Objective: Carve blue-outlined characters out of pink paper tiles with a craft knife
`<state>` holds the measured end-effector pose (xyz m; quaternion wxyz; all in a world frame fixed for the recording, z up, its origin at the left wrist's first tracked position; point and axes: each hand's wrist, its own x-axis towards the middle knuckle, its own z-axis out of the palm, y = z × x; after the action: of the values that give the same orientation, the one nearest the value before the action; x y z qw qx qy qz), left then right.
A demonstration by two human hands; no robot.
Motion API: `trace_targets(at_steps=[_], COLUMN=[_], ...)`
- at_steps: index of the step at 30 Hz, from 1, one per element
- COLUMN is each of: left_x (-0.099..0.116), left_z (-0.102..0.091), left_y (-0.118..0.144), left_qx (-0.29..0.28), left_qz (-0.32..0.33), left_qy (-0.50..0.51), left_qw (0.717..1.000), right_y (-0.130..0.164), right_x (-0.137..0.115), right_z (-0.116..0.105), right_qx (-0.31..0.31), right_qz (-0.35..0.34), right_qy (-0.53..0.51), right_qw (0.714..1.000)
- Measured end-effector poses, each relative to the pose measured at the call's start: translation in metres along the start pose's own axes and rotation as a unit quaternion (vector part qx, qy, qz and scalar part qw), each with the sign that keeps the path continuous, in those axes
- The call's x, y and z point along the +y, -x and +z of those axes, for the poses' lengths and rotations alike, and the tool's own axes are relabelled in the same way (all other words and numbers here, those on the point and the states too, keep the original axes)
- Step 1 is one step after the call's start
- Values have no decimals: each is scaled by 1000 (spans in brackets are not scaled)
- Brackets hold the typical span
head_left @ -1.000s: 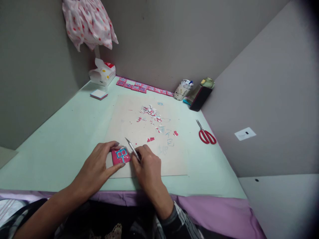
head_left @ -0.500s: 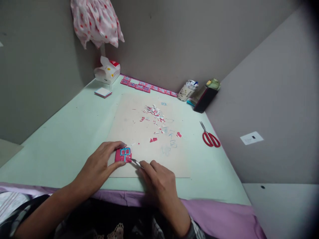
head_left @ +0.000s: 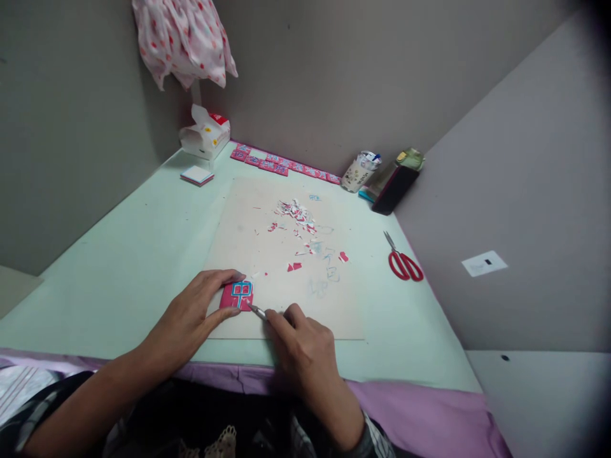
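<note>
Head view recorded, left to right: left hand [head_left: 191, 318] pinching a small pink paper square with a blue cut character [head_left: 237, 296] flat on the beige cutting board [head_left: 286, 318]; right hand [head_left: 305, 346] fingers closed around a thin metal craft knife [head_left: 259, 311], tip at the square's lower right corner. Cutting appeared under way, calling next for a steady, light stroke. Pale green tabletop [head_left: 143, 254], red-handled scissors [head_left: 405, 264] at right, grey walls around.

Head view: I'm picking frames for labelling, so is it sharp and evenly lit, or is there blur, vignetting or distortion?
Head view: dim, soft light, no glare; the left hand, right hand and red paper square are reasonably sharp; the knife tip is small and faint; the right corners darken into vignette; table edges splay from the wide lens.
</note>
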<state>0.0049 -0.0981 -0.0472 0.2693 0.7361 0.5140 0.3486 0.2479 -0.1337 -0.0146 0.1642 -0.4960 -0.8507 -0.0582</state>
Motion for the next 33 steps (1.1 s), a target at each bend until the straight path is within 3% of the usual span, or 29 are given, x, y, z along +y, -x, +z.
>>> trace_targets(at_steps=[13, 33], left_x=[0, -1], left_z=[0, 0], left_y=[-3, -1], left_qx=[9, 1], left_qz=[22, 19], left_qy=[-9, -6], left_qw=[1000, 1000], right_y=[-7, -14], right_x=[-5, 13], right_z=[6, 0], right_qx=[30, 2], right_qz=[2, -17], right_qy=[3, -98], right_qw=[1000, 995])
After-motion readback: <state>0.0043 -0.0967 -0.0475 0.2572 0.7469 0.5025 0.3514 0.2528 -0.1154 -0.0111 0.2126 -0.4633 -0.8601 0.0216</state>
